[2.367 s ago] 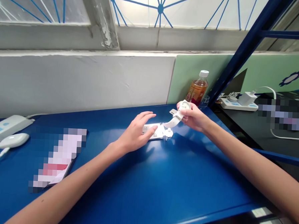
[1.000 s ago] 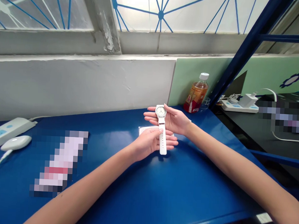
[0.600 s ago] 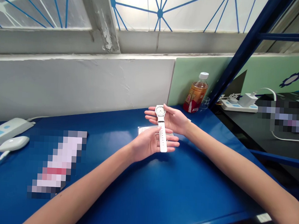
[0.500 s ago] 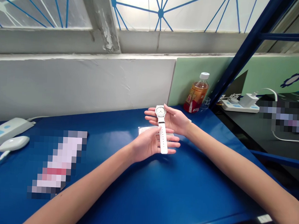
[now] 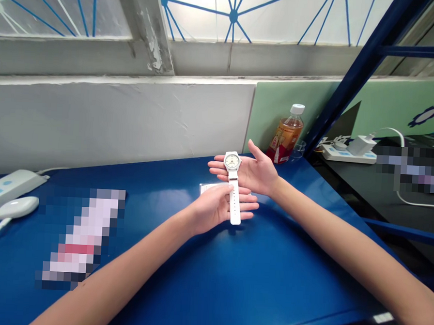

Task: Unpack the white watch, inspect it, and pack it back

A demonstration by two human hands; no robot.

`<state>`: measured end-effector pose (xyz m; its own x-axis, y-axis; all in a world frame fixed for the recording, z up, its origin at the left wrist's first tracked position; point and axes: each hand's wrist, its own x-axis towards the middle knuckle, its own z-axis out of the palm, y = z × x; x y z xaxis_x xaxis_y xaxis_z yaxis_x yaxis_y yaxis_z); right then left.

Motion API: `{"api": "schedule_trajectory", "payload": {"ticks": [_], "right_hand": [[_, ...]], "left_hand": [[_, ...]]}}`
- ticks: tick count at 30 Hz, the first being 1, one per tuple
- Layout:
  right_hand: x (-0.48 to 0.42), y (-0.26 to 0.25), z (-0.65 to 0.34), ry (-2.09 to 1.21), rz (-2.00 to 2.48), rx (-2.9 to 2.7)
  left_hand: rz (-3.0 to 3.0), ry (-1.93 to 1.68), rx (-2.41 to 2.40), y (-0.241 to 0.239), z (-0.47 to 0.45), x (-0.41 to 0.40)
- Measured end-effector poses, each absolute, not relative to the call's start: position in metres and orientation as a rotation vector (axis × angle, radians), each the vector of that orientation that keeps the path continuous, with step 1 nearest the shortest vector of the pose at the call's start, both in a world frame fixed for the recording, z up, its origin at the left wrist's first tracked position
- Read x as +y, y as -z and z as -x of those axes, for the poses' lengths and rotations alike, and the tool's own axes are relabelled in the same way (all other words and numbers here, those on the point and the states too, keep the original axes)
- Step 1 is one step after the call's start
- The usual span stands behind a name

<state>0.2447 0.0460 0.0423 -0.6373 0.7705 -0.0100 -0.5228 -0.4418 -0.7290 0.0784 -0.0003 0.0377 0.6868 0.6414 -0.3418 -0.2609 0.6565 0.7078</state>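
Note:
A white wristwatch (image 5: 232, 162) with a pale round dial lies face up, its strap stretched toward me. My left hand (image 5: 214, 208) has its thumb on the strap, pinning it against fingers that extend out beneath. Under the dial end are the fingers of my right hand (image 5: 256, 174), palm up and stretched out, with the thumb raised away from the watch. Whether those fingers bear the watch's weight I cannot tell. Behind my left hand, a flat clear-and-white item (image 5: 205, 187) on the blue table (image 5: 269, 272) is mostly hidden.
A drink bottle (image 5: 287, 134) stands by the green panel, a small clear cup (image 5: 298, 150) beside it. At left are a power strip (image 5: 12, 188), a white corded device (image 5: 16, 208) and a blurred-out flat object (image 5: 84, 238). A blue metal post (image 5: 352, 77) slants up at right.
My right thumb has come off the watch case and swung up and outward, opening the hand. The watch stays in my left hand, its dial turned slightly.

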Motion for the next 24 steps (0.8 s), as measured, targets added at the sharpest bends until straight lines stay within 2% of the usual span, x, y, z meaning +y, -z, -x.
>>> {"api": "schedule_trajectory", "payload": {"ticks": [24], "right_hand": [[0.0499,-0.0403,-0.2504,-2.087,0.44,-0.925]], "left_hand": [[-0.457,-0.48,0.457,-0.0372,-0.0687,0.0071]]}}
